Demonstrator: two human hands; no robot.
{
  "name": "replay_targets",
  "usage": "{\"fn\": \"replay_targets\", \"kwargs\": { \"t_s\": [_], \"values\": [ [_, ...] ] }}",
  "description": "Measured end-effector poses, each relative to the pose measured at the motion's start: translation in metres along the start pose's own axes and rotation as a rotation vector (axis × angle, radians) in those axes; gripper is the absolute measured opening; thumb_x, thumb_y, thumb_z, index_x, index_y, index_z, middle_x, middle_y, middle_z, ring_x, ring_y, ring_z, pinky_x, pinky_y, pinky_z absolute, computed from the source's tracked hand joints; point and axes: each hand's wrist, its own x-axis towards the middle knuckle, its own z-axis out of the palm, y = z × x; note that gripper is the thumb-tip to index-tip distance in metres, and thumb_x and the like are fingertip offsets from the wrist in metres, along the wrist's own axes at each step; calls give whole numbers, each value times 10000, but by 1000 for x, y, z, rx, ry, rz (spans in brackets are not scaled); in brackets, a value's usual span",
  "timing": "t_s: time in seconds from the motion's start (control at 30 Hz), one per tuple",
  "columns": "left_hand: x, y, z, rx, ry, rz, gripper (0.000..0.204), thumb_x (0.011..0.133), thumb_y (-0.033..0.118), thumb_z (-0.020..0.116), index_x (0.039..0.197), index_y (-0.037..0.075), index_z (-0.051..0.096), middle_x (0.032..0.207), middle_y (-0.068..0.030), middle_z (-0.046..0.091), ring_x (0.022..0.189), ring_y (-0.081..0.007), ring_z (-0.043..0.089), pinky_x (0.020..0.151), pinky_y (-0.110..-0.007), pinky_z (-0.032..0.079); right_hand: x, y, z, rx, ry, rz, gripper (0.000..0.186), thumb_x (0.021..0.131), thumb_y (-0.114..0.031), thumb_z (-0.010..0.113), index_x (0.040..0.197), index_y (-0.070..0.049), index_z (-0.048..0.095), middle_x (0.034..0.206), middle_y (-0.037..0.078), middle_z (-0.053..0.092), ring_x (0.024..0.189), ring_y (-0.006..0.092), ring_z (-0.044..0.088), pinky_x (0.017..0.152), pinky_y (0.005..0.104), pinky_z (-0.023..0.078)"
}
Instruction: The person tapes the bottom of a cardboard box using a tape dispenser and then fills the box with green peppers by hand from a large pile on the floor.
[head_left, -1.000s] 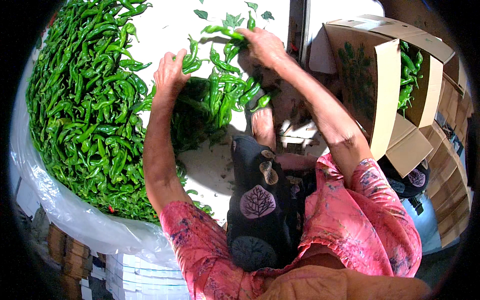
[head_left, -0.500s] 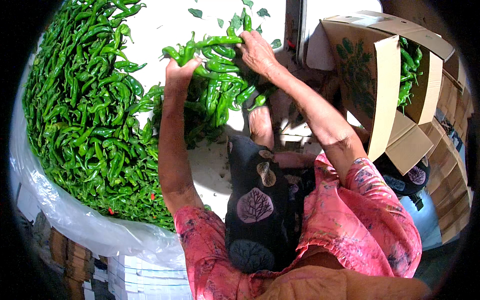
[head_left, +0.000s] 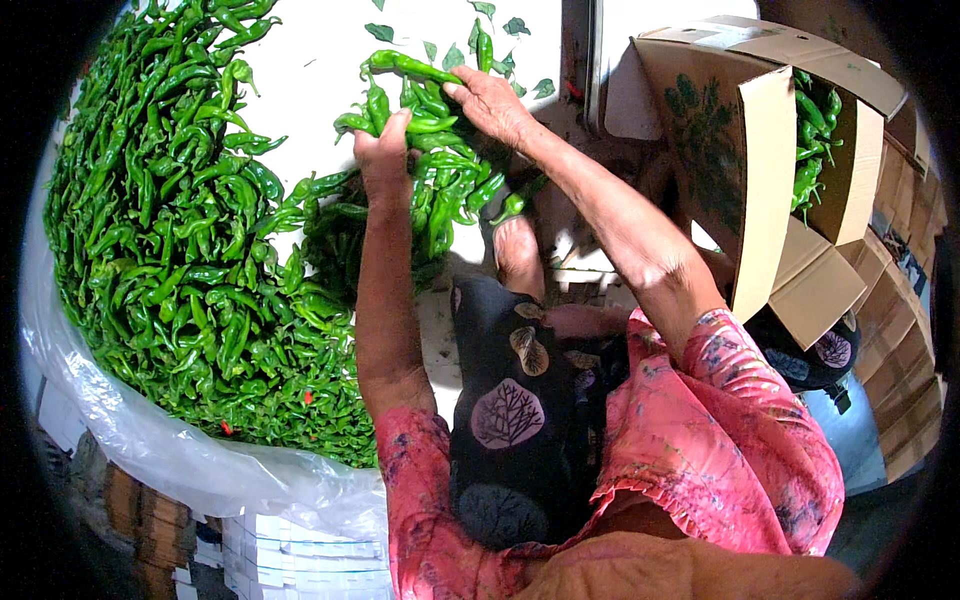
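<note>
My right hand point(head_left: 490, 104) pinches one end of a long green pepper point(head_left: 412, 67), which stretches left above the other peppers. Just left and below, my left hand point(head_left: 383, 158) is closed around a few green peppers point(head_left: 376, 106) that poke out past the thumb. Under and between both hands lies a small pile of green peppers point(head_left: 447, 190), partly in shadow. A single pepper point(head_left: 485, 50) rests on the white surface point(head_left: 320, 75) beyond my right hand. To the left spreads a large heap of green peppers point(head_left: 180, 230), with a few red bits among them.
Loose green leaves point(head_left: 380, 32) lie at the far side. At the right stands an open cardboard box point(head_left: 765, 190) holding green peppers point(head_left: 812, 130), with more cardboard point(head_left: 915, 340) beyond it. Clear plastic sheeting point(head_left: 230, 465) edges the heap. White stacked boxes point(head_left: 290, 560) show at lower left.
My left hand has moved right, closer to my right hand, with peppers in it. My right hand has shifted slightly left, and the long pepper it holds has moved left with it.
</note>
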Motion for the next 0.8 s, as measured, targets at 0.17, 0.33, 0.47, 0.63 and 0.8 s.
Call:
{"fn": "replay_targets", "kwargs": {
  "t_s": [0.17, 0.33, 0.47, 0.63, 0.8],
  "values": [
    [-1, -4, 21, -107, -104, 32, 253, 865, 193, 654, 1033, 3, 654, 890, -51, 673, 722, -162, 633, 619, -298, 488, 1, 16, 11, 407, -106, 140, 445, 970, -396, 529, 1272, -79, 606, 1154, 184, 681, 1081, 328, 640, 974, 385, 469],
    [-16, -10, -54, 995, -86, 782, 347, 996, 210, 535, 1199, -66, 593, 1113, -218, 655, 963, -256, 653, 851, -375, 544, -38, -84, -14, 270, -210, 157, 473, 1021, -366, 465, 1360, -50, 556, 1230, 184, 656, 1158, 281, 630, 1017, 365, 473],
    [-121, 81, 58, -12, -262, 500, 408, 986, 205, 530, 1298, -57, 511, 1281, -217, 563, 1113, -283, 599, 948, -407, 511, -124, -128, -93, 302, 331, -379, 351, 994, -234, 509, 1268, -25, 581, 1136, 208, 631, 1073, 371, 609, 972, 428, 472],
    [-218, 157, 145, 8, -418, 536, 629, 886, 210, 639, 1412, -22, 383, 1220, -161, 559, 1100, -253, 581, 951, -390, 496, -211, -155, -189, 379, 626, -411, 304, 980, -196, 531, 1224, -33, 609, 1046, 163, 632, 987, 324, 627, 866, 392, 515],
    [-264, 168, 266, 204, -919, 645, 284, 946, 214, 672, 1098, -16, 606, 985, -21, 661, 871, -109, 592, 815, -295, 490, -292, -113, -296, 522, 812, -279, 335, 971, -185, 574, 1271, -38, 583, 1051, 179, 651, 956, 335, 650, 860, 395, 525]
  ]
}}
